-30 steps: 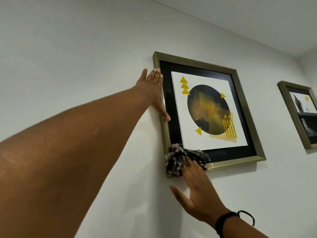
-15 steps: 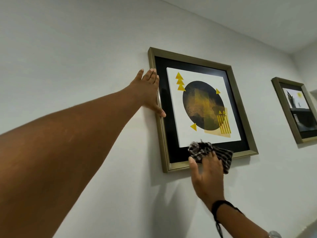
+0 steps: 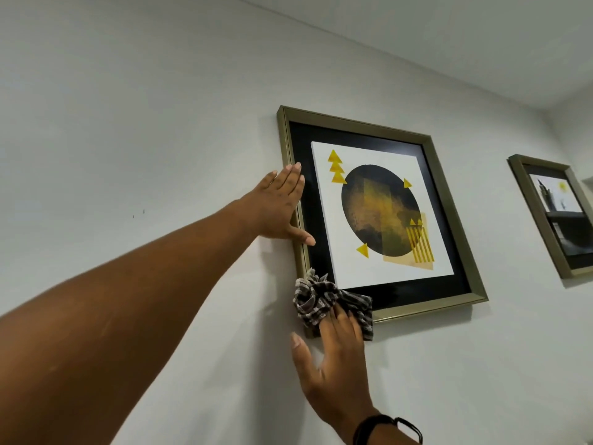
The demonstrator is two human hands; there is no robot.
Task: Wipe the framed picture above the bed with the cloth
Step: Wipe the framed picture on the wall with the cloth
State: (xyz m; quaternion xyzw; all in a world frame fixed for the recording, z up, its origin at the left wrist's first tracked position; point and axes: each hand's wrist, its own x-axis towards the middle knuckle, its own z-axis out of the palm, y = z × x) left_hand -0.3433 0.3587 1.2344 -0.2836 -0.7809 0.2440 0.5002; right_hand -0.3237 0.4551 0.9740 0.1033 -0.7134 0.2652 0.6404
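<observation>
Since half a second ago the right hand [image 3: 337, 364] has carried the cloth [image 3: 330, 305] back from the middle of the bottom rail to the lower left corner of the framed picture [image 3: 382, 213], at about 7 o'clock on the frame, much where it sat a second ago. That hand lies flat with its fingers extended, their tips pressing the bunched checked cloth against the corner, while the thumb is spread out to 9 o'clock and rests apart on the wall [image 3: 128, 107]; the cloth is pinned under the fingertips rather than gripped in a fist. It covers the corner of the gold frame and overlaps the black mat, with a fold hanging just below the bottom rail. A dark band [image 3: 390, 427] circles the right wrist. The left hand [image 3: 279, 210] is open and flat at 9 o'clock on the frame, fingers together and pointing up along the left rail, thumb crossing the rail onto the black mat. It grips nothing. At 3 o'clock, well apart on the same wall, hangs a second framed picture [image 3: 558, 216].
</observation>
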